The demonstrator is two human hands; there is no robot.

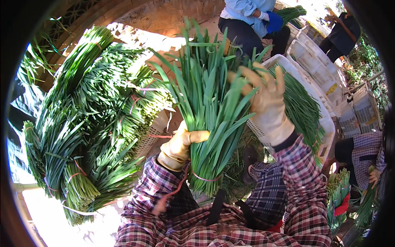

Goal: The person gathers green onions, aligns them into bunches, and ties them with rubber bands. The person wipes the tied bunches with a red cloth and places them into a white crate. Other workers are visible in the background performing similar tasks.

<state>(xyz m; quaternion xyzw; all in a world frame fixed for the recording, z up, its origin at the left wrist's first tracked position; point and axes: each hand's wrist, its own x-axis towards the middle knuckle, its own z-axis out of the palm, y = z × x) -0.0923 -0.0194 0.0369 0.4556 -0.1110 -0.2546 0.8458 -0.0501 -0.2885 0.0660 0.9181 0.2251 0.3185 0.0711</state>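
My left hand (182,143), in a pale rubber glove, grips a bundle of long flat green leaves (206,123), its thumb across the front. A thin pink band (206,178) circles the bundle near its lower end, and the leaf tips fan out upward. My right hand (267,98), gloved alike and partly blurred, is raised at the bundle's upper right with its fingers spread, beside the leaf tips. A loose pink strip (172,194) hangs by my left wrist.
Many banded green bundles (101,92) are heaped at left over a perforated crate (152,132). At right, a white plastic crate (328,129) holds more greens (299,108). A person in blue gloves (274,21) sits ahead; others are at far right, near stacked crates (365,108).
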